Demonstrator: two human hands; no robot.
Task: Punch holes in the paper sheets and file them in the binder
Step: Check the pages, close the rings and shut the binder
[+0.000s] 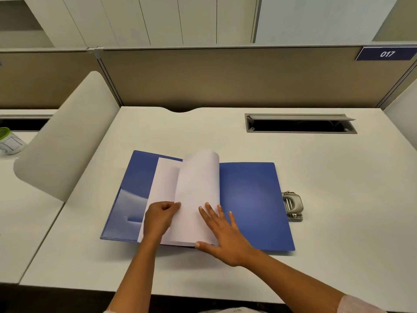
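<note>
**Binder** [248, 199]: blue, lying open and flat on the white desk [225, 141]. Both covers are spread. The left inner cover has a clear pocket at its near corner.

**Paper sheets** [198, 188]: white stack inside the binder, along its centre fold. The upper sheets arch up and curl over towards the binder's right cover. The lower sheets lie flat on the left cover.

**Left hand** [159, 219]: over the binder's left half, near its front edge. The fingers are curled and pinch the free edge of the lifted sheets.

**Right hand** [222, 236]: at the binder's centre, near its front edge. The palm is down and the fingers are straight and spread, pressing on the lifted sheets and reaching onto the right cover. The thumb lies along the sheets' near edge and nothing is grasped.

**Hole punch** [292, 205]: grey metal, just beside the binder's right edge, on the desk.

**Cable slot** [300, 123]: grey, with its flap raised, beyond the binder to the right.

**Number plate** [387, 54]: blue, marked 017, far beyond the binder to the right, on the tan partition [225, 77].

**Side divider** [65, 136]: white with rounded corners, left of the binder.

**Cup** [10, 141]: green-lidded, well left of the binder, past the divider.
</note>
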